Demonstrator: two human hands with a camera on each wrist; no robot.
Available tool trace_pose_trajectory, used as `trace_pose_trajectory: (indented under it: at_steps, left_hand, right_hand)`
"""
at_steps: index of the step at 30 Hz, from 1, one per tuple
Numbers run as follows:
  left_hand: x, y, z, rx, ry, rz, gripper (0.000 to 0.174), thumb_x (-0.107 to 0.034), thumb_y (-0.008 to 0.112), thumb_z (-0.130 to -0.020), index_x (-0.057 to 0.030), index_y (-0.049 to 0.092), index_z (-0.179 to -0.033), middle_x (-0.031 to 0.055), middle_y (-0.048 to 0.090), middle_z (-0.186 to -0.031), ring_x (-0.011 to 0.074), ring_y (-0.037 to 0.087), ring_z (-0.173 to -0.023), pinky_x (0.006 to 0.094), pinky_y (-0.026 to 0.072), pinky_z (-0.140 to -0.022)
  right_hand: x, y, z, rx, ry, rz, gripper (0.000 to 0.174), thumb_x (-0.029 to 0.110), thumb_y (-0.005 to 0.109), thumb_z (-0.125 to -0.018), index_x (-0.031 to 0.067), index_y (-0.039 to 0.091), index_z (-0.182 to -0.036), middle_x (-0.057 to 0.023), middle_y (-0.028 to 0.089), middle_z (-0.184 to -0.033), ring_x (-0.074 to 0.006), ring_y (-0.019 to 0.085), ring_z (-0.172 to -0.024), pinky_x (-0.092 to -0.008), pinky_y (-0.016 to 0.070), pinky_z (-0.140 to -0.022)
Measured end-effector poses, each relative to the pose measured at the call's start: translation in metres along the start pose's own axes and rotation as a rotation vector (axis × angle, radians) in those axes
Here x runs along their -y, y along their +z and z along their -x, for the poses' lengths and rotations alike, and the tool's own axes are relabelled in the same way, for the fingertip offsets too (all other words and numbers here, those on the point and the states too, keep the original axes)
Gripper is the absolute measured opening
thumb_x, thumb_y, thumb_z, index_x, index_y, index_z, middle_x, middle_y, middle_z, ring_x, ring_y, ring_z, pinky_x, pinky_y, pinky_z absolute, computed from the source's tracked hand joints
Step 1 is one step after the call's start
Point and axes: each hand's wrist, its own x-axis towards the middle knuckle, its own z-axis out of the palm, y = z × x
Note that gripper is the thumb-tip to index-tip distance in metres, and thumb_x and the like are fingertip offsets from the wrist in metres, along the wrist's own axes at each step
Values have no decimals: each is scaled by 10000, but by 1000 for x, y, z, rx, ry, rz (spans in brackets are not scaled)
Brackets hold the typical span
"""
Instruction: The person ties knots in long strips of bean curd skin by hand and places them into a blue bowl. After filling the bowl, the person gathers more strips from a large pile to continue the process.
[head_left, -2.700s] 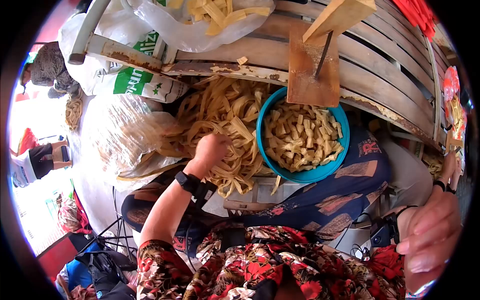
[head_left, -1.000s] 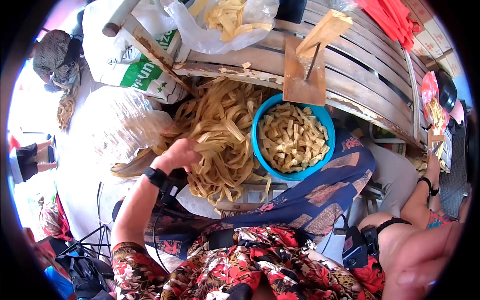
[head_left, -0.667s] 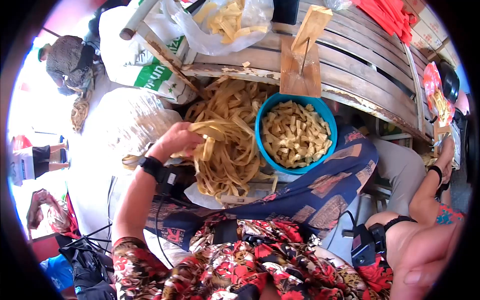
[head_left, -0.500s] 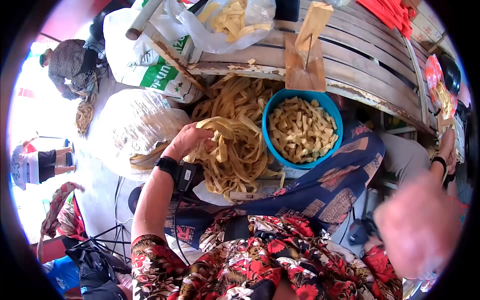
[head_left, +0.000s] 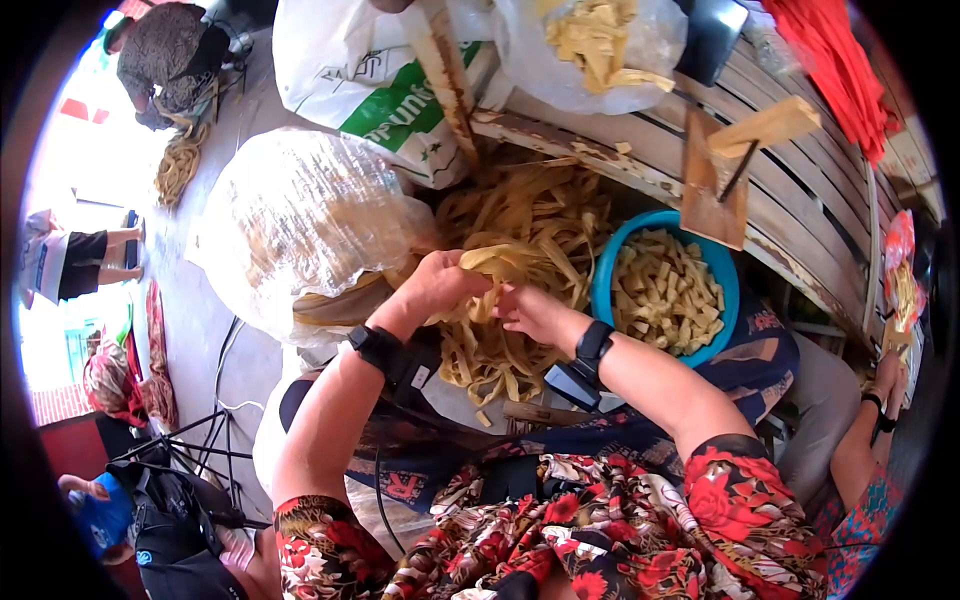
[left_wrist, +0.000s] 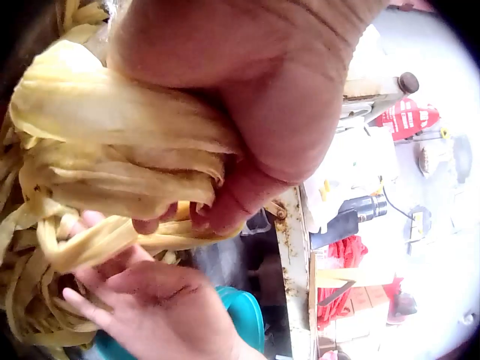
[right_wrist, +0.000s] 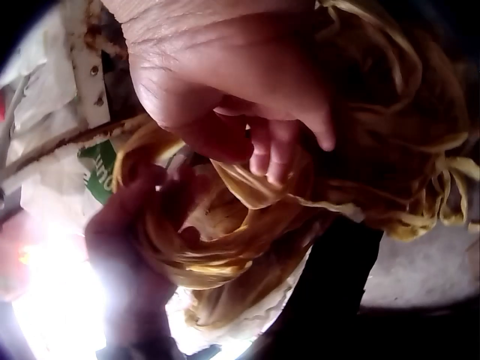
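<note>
My left hand (head_left: 445,285) grips a folded bunch of pale yellow strips (left_wrist: 112,142), which look like tofu skin, with its fingers curled round them. Just to its right, my right hand (head_left: 535,315) has come in palm-up in the left wrist view, its thumb and fingers on a strip (left_wrist: 101,244) that loops from the bunch. A tangled pile of the same strips (head_left: 550,205) lies below and behind both hands. To the right, a blue basin (head_left: 603,285) holds many short knotted pieces (head_left: 665,290). Part of the pile is hidden by the hands.
A slatted bench (head_left: 820,215) borders the far side, bearing a wooden board with a rod (head_left: 715,190) and a clear bag of strips (head_left: 650,90). On the left stand a plastic-wrapped bundle (head_left: 310,220) and a green-white sack (head_left: 390,110). Another person's hand (head_left: 885,375) shows far right.
My right hand has swung in from the far right to the strips beside my left hand. My left hand has lifted a bunch from the pile. The head view has shifted.
</note>
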Motion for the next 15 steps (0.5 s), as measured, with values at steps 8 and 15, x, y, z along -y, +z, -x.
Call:
trace_pose_trajectory:
  at_steps: [8, 15]
  left_hand:
    - [19, 14, -18, -160, 148, -432, 593, -341, 757, -628, 4, 542, -1060, 188, 645, -877, 275, 638, -828, 352, 487, -706]
    - [-85, -8, 54, -123, 37, -847, 248, -152, 644, -722, -29, 647, -938, 105, 655, -740, 219, 635, -626, 301, 518, -601]
  right_hand:
    - [27, 7, 40, 224, -223, -188, 482, 21, 443, -774, 68, 476, -1253, -58, 557, -1157, -157, 535, -1091, -322, 409, -920]
    - [53, -24, 110, -321, -606, 859, 332, 72, 520, -794, -17, 603, -1103, -120, 640, -1041, -157, 652, -845, -262, 504, -727]
